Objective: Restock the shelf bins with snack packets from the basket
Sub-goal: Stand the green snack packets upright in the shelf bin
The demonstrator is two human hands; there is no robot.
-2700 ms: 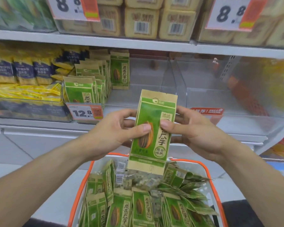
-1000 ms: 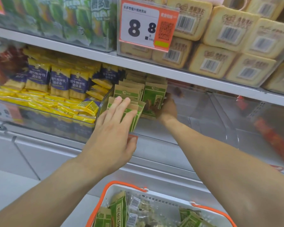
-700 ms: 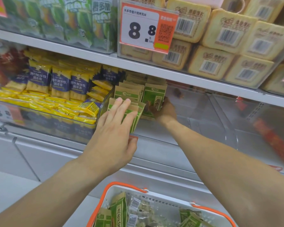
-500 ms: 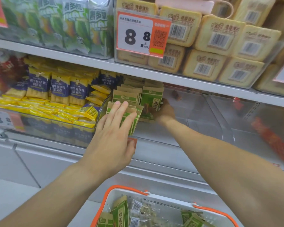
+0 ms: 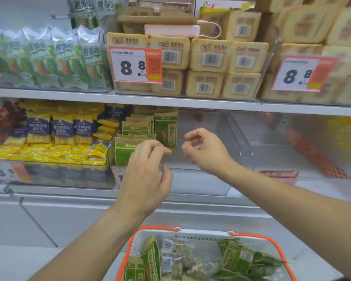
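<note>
while both hands hung in front of the middle shelf, neither one had anything in it. the left hand [image 5: 144, 175] was fingers-up and loosely spread, right in front of the front row of green snack packets [image 5: 124, 151] in the clear bin [image 5: 201, 187], maybe brushing the top edge, couldn't tell. the right hand [image 5: 203, 151] floated a bit to the right with fingers loosely curled, holding nothing, near the upright packet [image 5: 166, 128] at the right end of the back row. the packets only filled the left part of that bin, so everything right of them was open floor up to the clear divider wall [image 5: 239, 138]. next bin over on the right looked mostly bare too, though blurry. the yellow and blue packs [image 5: 61, 128] crowded the left neighbour right up to its wall. down low, the white basket with the orange rim [image 5: 156, 228] sat under the forearms with more green packets [image 5: 152, 258] lying jumbled inside. a price tag reading 8.8 [image 5: 135, 65] hung on the shelf above.
</note>
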